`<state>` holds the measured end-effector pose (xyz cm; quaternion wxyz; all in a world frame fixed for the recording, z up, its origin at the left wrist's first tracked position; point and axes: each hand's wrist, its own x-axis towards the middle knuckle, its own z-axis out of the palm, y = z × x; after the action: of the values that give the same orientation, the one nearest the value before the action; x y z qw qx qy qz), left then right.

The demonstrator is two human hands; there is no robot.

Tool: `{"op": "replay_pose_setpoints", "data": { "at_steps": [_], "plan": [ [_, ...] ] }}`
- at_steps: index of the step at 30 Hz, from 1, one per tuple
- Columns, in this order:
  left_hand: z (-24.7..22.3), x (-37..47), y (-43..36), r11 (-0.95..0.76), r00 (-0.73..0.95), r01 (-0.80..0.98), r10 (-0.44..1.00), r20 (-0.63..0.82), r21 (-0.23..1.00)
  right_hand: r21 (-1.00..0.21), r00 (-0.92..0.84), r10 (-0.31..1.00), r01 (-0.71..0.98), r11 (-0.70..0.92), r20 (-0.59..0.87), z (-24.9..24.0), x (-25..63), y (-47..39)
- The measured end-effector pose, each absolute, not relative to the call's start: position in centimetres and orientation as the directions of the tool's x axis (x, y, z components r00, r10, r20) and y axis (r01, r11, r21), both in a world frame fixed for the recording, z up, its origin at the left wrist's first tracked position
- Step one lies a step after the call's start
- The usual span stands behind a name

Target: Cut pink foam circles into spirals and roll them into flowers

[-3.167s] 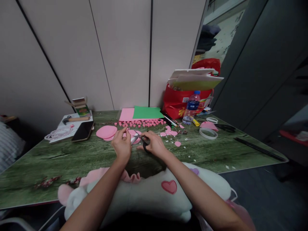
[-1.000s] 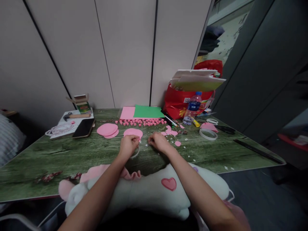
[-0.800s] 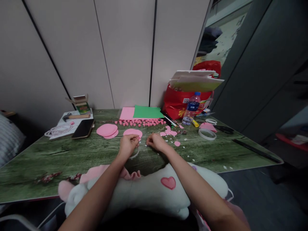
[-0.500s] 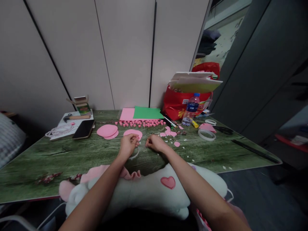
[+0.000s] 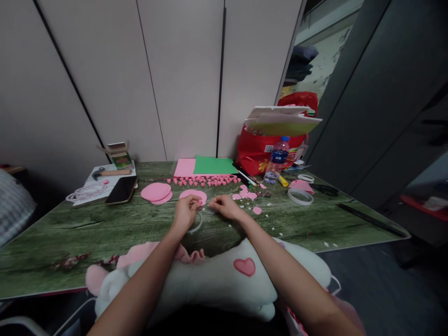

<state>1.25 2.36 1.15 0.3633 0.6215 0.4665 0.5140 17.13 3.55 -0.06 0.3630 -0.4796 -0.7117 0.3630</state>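
Head view: 2 bare hands near each other over a green wood-look table (image 5: 115,228), fingertips apart. Left hand (image 5: 186,211) closed in a pinch on a small pink piece (image 5: 200,202); its exact shape too small to tell. Right hand (image 5: 226,206) curled, thumb and fingertips drawn together; cannot tell whether anything is between them. White ring (image 5: 199,223), likely a tape roll, just beside the left wrist. Pink paper rounds (image 5: 193,192) lie just behind the left fingers; small pink buds (image 5: 205,180) in a band farther back. White scraps (image 5: 243,204) scattered right of the right hand.

Step in hand, my judgement: close fingertip work on the pink piece. Next move seems to call for a steady left pinch and a precise right-hand approach, without crushing it.
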Motion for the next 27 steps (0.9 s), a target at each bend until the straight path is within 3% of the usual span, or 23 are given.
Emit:
{"op": "replay_pose_setpoints", "data": {
  "at_steps": [4,7,27],
  "plan": [
    [1.2,1.3,2.4,-0.308,0.063,0.208,0.951,0.302,0.928,-0.989,-0.305,0.941,-0.025,0.147,0.147,0.4,16.6,3.1],
    [1.5,1.4,2.2,-0.303,0.078,0.192,0.953,0.293,0.933,-0.985,-0.333,0.934,-0.149,0.085,0.131,0.8,16.4,2.7],
    [1.7,1.4,2.1,-0.338,0.183,0.203,0.935,0.303,0.919,-0.989,-0.324,0.946,-0.145,-0.03,0.019,1.3,17.0,2.5]
  ]
}}
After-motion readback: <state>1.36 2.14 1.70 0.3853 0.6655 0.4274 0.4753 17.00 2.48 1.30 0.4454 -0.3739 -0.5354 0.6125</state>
